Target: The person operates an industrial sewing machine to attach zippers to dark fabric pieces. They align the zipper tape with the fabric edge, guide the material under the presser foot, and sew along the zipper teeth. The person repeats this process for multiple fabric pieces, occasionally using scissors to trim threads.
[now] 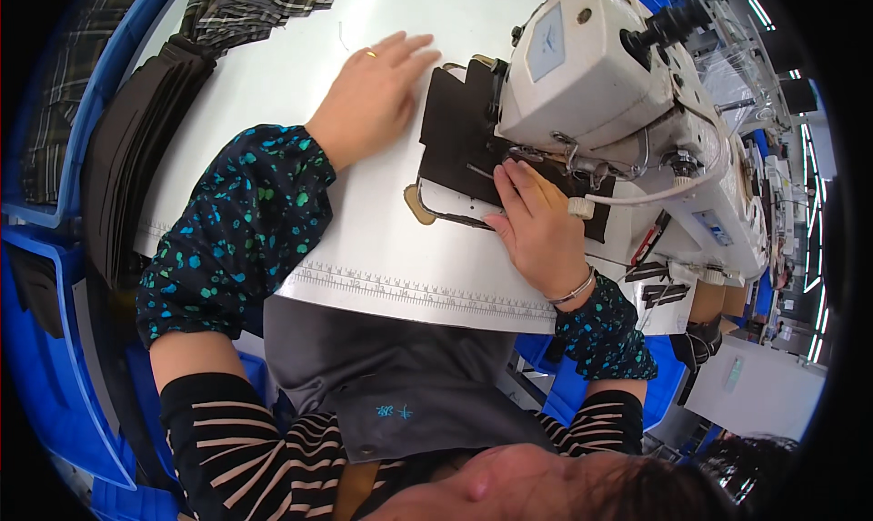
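Observation:
A dark brown cloth piece (pixel 455 121) lies under the head of a white sewing machine (pixel 582 75). My right hand (pixel 541 225) rests on the cloth just in front of the needle area, its fingers stretched out flat. To the left of the cloth, my left hand (pixel 377 94) is over the white table, fingers extended and nothing in them; it is slightly blurred. A white plate with a dark rim (pixel 455 201) shows beneath the cloth's near edge. Beside its corner is a tan tab (pixel 418 205). The needle itself is hidden.
Stacked dark cloth pieces (pixel 136 157) hang over the table's left side, with plaid cloth (pixel 259 3) at the back left. Blue bins (pixel 64 357) stand at the left. A printed ruler (pixel 400 289) runs along the table's near edge. Small dark strips (pixel 664 289) lie right.

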Motion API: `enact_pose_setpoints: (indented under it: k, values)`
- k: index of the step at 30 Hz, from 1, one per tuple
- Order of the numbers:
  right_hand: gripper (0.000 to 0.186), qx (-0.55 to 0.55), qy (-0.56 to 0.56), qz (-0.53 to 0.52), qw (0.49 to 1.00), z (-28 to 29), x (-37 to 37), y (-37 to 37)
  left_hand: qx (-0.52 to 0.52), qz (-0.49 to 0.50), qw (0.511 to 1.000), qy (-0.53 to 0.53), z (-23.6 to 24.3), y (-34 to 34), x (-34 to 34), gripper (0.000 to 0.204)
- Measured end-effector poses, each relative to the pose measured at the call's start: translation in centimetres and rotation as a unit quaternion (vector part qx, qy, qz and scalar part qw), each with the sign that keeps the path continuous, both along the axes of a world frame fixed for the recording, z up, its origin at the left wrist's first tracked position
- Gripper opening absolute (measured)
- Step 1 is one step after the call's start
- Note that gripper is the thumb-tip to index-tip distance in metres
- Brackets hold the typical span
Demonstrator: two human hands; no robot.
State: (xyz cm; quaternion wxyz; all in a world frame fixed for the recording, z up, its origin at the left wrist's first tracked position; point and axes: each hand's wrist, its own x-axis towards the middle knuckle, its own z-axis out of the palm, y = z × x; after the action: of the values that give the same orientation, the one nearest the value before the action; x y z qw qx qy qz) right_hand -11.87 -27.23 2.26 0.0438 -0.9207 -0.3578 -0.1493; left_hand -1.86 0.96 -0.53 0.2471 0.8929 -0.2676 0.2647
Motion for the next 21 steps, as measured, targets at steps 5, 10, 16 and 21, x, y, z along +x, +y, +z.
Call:
enact_pose_setpoints:
  k: [5,10,16,21]
  values:
    - [0.062,0.009,0.062,-0.029,0.998,-0.2,-0.4,0.0,0.007,-0.179,0.979,-0.092,3.7,-0.4,-3.4,0.032]
    - [0.065,-0.013,0.061,-0.038,0.997,0.1,0.0,0.0,0.064,-0.171,0.981,0.065,2.1,-2.4,-6.8,0.035]
    - [0.062,0.026,0.063,0.002,0.998,-0.2,0.7,0.1,0.08,-0.181,0.977,0.075,2.3,-2.5,-6.6,0.037]
    - [0.054,0.009,0.006,0.011,1.0,0.0,1.5,0.3,0.112,-0.183,0.976,0.024,1.2,-1.9,-5.5,0.037]
